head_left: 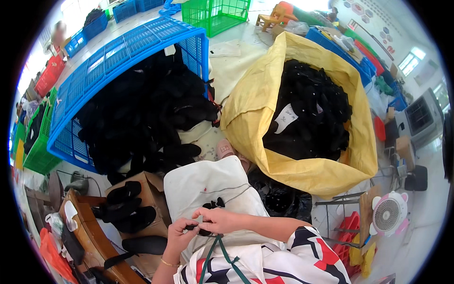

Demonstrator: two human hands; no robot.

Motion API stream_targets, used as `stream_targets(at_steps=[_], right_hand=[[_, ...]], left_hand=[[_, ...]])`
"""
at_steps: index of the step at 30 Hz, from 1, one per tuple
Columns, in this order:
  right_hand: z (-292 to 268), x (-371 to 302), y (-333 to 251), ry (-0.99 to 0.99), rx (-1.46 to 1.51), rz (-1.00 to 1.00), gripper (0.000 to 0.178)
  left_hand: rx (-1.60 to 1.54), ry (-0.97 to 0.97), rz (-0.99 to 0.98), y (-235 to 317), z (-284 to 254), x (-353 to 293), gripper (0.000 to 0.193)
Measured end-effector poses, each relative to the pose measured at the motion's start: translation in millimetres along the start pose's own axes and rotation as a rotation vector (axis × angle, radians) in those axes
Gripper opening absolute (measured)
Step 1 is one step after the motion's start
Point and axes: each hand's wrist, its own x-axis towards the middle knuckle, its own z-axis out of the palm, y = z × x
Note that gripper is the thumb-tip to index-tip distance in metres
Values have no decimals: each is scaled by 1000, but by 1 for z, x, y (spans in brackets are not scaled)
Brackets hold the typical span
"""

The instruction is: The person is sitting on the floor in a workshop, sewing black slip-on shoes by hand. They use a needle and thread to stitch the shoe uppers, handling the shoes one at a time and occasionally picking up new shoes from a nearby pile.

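My left hand (178, 235) and my right hand (215, 221) meet over my lap, fingers bent and close together. Between them they pinch a small black piece (204, 232), partly hidden by the fingers; its kind is unclear. Just beyond my right hand, another small black piece (217, 203) lies on a white cloth (203, 177) with a dark string across it. A dark green cord (219, 241) hangs in front of my patterned top, below the hands.
A tipped blue crate (127, 42) at the left spills black shoe-like pieces (156, 99). A yellow sack (250, 109) at the right holds more black pieces. Nearer left, a cardboard box (158, 189) carries black shoe-like items (125, 203). A white fan (390, 213) stands at the right.
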Motion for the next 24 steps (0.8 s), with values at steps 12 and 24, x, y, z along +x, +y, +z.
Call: stream_targets(at_steps=[12, 24], right_hand=[[8, -4, 3, 260, -811, -625, 11], [-13, -23, 11, 91, 738, 157, 20]], left_hand=[[-294, -22, -203, 2, 3, -10, 17], [451, -93, 134, 20, -3, 12, 21]])
